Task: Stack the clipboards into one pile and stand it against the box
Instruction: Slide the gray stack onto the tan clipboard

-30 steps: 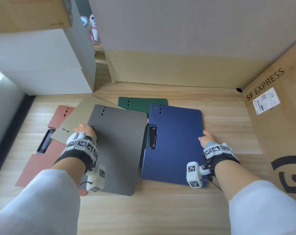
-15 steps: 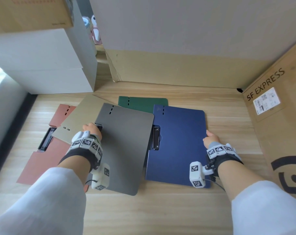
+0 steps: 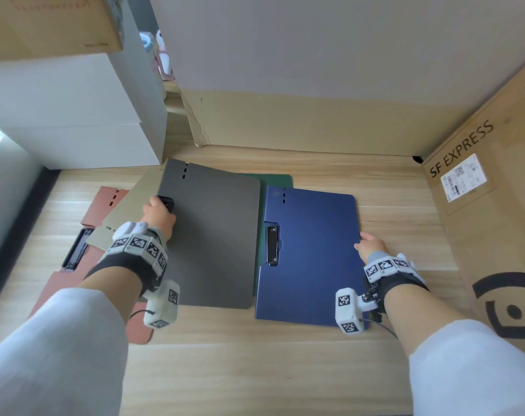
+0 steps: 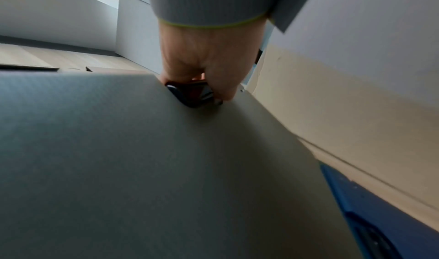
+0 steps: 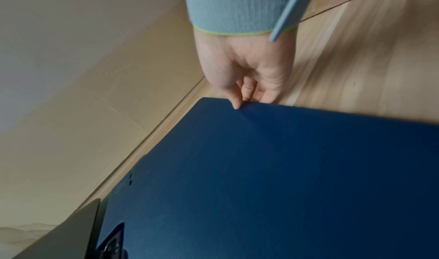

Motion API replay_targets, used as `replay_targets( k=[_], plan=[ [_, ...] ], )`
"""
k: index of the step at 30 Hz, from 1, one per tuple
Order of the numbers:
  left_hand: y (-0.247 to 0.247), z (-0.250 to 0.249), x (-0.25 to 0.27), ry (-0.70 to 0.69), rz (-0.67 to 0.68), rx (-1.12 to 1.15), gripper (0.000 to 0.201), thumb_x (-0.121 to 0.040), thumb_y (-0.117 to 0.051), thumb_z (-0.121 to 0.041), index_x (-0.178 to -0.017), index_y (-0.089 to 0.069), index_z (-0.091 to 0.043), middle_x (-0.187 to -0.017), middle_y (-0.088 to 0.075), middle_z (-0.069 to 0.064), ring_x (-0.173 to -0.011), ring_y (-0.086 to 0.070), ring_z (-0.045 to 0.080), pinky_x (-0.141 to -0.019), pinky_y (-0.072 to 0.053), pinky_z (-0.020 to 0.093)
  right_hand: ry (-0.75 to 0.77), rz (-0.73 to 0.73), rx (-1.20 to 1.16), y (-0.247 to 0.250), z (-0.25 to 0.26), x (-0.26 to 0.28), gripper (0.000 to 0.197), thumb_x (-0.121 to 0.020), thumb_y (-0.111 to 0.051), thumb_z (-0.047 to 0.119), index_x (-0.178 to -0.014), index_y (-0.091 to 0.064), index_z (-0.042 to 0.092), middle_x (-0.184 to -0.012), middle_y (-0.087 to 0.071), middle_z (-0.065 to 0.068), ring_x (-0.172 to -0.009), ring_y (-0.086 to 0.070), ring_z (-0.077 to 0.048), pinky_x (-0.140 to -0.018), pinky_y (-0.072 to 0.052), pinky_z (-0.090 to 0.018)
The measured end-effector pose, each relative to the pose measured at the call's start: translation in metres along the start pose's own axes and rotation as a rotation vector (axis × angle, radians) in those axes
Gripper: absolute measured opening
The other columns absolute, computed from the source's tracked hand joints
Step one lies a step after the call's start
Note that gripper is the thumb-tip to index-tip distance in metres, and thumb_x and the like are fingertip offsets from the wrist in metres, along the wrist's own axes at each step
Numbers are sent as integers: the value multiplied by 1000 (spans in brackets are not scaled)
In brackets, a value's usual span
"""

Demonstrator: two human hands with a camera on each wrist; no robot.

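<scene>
A grey clipboard (image 3: 213,235) (image 4: 166,169) is lifted off the table, tilted, and my left hand (image 3: 157,216) (image 4: 202,71) grips its black clip at the left edge. To its right a blue clipboard (image 3: 311,256) (image 5: 285,178) lies flat, and my right hand (image 3: 371,246) (image 5: 247,79) pinches its right edge with thumb on top. A green clipboard (image 3: 277,180) shows under both. A tan clipboard (image 3: 126,214) and a red-brown clipboard (image 3: 105,202) lie at the left. The large cardboard box (image 3: 315,124) stands behind.
A white box (image 3: 75,115) stands at the back left with a brown carton (image 3: 51,22) on it. An SF EXPRESS carton (image 3: 495,205) walls off the right side. Bare wooden tabletop (image 3: 270,370) lies in front of the clipboards.
My left hand has lifted the grey clipboard and carried it away from me and to the right, so it now covers most of the green one. The right hand stays on the blue clipboard's edge.
</scene>
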State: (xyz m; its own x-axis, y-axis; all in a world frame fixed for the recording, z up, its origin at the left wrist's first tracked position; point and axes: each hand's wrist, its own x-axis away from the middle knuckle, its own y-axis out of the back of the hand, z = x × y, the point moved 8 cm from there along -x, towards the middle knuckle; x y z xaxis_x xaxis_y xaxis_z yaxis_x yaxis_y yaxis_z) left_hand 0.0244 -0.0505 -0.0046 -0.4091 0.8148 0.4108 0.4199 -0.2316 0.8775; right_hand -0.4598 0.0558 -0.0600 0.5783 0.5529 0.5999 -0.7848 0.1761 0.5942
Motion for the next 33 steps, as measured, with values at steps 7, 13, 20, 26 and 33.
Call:
replay_targets(
  k=[7,13,20,26,33],
  plan=[
    [-24,-62,27,-69,161,80,47,-94,-47,-8,-135,-30,7,-142,-38,28,-132,-39,41,-108,-32,45,-70,60,39,-5,1,-1,45,-94,-45,6,-139,-43,5,-141,-50,-12,-128,-48,-31,-104,-37,-34],
    [-90,-112,74,-113,258,99,46,-93,-49,-10,-134,-31,4,-141,-39,24,-130,-43,40,-108,-35,43,-65,115,45,-9,-1,-17,50,-93,-49,17,-141,-41,8,-138,-52,-13,-126,-50,-31,-106,-38,-38],
    [-125,-142,106,-174,281,-15,49,-90,-55,-9,-133,-34,2,-138,-37,19,-123,-51,38,-102,-42,40,-32,167,33,-13,-10,-27,53,-90,-51,20,-141,-42,10,-99,-64,-8,-86,-59,-30,-75,-44,-33],
    [-131,-151,113,-176,317,-171,54,-88,-57,-11,-135,-34,-2,-140,-38,16,-126,-49,33,-106,-42,44,-18,178,-3,-11,-8,-24,53,-91,-51,19,-142,-40,10,-130,-55,-9,-80,-53,-21,-87,-36,-29],
    [-135,-154,115,-173,301,-209,51,-89,-55,-10,-134,-34,-2,-140,-39,16,-128,-47,32,-107,-41,40,-17,136,-53,-2,-4,-14,47,-96,-40,26,-142,-40,20,-119,-53,-2,-92,-51,-20,-84,-42,-27]
  ],
)
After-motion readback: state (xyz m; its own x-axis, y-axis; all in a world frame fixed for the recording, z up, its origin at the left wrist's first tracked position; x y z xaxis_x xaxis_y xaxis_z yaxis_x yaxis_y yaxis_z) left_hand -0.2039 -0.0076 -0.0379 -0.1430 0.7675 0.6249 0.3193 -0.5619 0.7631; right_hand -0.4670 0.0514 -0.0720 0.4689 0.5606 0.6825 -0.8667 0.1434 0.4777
